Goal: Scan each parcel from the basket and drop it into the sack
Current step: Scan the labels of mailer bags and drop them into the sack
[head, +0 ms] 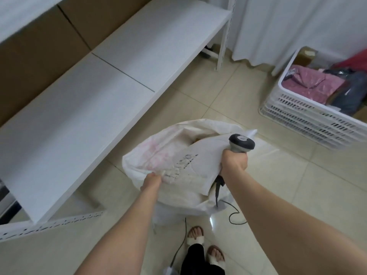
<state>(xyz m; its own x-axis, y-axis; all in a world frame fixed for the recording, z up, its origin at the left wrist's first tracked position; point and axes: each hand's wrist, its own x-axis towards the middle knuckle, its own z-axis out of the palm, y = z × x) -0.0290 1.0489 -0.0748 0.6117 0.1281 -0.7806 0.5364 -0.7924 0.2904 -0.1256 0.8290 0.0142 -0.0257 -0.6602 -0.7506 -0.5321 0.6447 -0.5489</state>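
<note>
A white woven sack (170, 153) stands on the floor in front of me, its mouth partly open. My left hand (152, 180) grips the sack's near left rim. My right hand (234, 161) holds a grey handheld scanner (241, 143) by its handle and also pinches the sack's right rim. The scanner's black cable (231, 213) trails down to the floor. A white slatted basket (309, 114) sits at the right, holding pink (311, 84) and dark parcels (353, 92).
A low white shelf (111, 80) runs along the left with cardboard boxes (29, 56) behind it. A white curtain (288, 26) hangs at the back right. The floor is beige tile (228, 92). My sandalled feet (206, 247) are below the sack.
</note>
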